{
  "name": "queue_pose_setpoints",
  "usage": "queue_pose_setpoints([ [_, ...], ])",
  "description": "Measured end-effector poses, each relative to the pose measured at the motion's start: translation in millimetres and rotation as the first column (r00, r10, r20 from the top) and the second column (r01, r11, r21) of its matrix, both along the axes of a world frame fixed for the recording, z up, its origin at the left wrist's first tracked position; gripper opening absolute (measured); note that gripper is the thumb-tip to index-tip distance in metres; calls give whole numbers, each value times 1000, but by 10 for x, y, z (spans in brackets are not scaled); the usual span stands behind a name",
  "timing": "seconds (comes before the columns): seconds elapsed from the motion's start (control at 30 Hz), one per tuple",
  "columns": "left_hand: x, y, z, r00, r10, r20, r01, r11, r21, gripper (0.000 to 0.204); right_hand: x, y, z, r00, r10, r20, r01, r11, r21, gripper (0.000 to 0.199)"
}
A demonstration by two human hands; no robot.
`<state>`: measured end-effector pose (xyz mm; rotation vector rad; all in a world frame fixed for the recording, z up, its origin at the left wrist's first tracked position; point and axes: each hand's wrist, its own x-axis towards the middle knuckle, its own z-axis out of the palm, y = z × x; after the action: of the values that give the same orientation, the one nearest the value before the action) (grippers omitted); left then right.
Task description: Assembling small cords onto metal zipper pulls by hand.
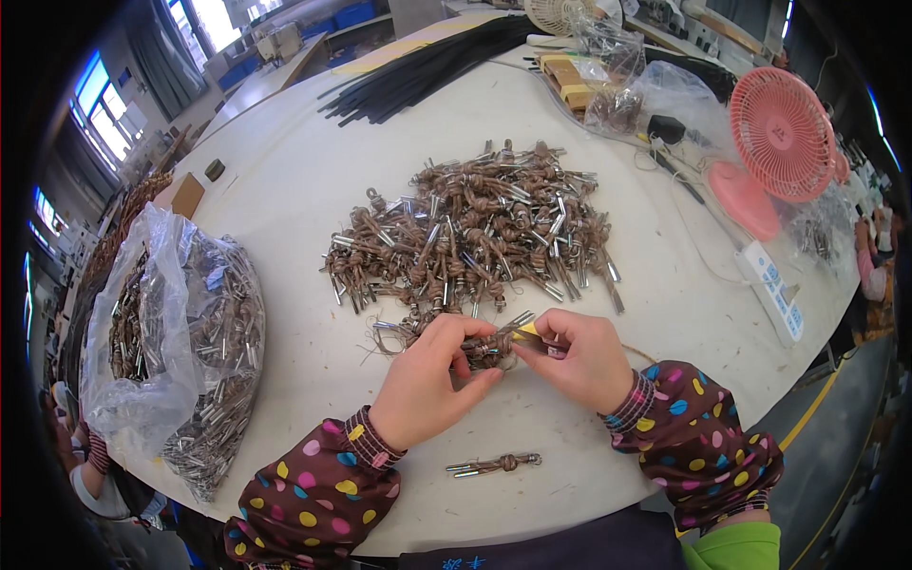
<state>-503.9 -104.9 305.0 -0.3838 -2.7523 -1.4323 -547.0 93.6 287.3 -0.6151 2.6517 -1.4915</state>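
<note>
White table [304, 256], heaped brown knotted cords [480, 228], black strips [427, 74], pink fan [774, 138]

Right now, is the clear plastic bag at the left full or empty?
The bag is well filled: metal-tipped brown knotted cords show through its plastic, and its right side bulges.

One cord heap [480, 233], one pink fan [781, 119]

I see blue characters [464, 562] on the dark garment [541, 543] and blue-and-white labels [771, 273], too small for reading, on the power strip [775, 296].
</note>
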Motion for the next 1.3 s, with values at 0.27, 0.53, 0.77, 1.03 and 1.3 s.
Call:
queue_pose_setpoints([
  [0.27, -35, 7, -87, 837, -114, -535, -144, 898, -416, 41, 12, -21, 17, 998, -17, 53, 15, 999, 31, 26],
  [0.53, -67, -20, -114, 955, -66, -291, 25, 990, -140, 48, 8, 21, 29, 987, 79, -142, -78, 997, 12, 23],
  [0.77, -81, -67, -100, 942, -54, -330, 2, 988, -155, 24, -23, 22, 22, 937, 145, -316, -116, 987, 109, 26],
  [1.03, -114, -41, -79, 777, -143, -612, -142, 909, -392, 17, 19, -36, -5, 934, 77, -349, -55, 996, 73, 27],
  [1.3, -23, -91, -45, 947, -40, -318, 33, 999, -29, 19, -78, 19, 44, 984, 35, 172, -4, 984, -179, 21],
])
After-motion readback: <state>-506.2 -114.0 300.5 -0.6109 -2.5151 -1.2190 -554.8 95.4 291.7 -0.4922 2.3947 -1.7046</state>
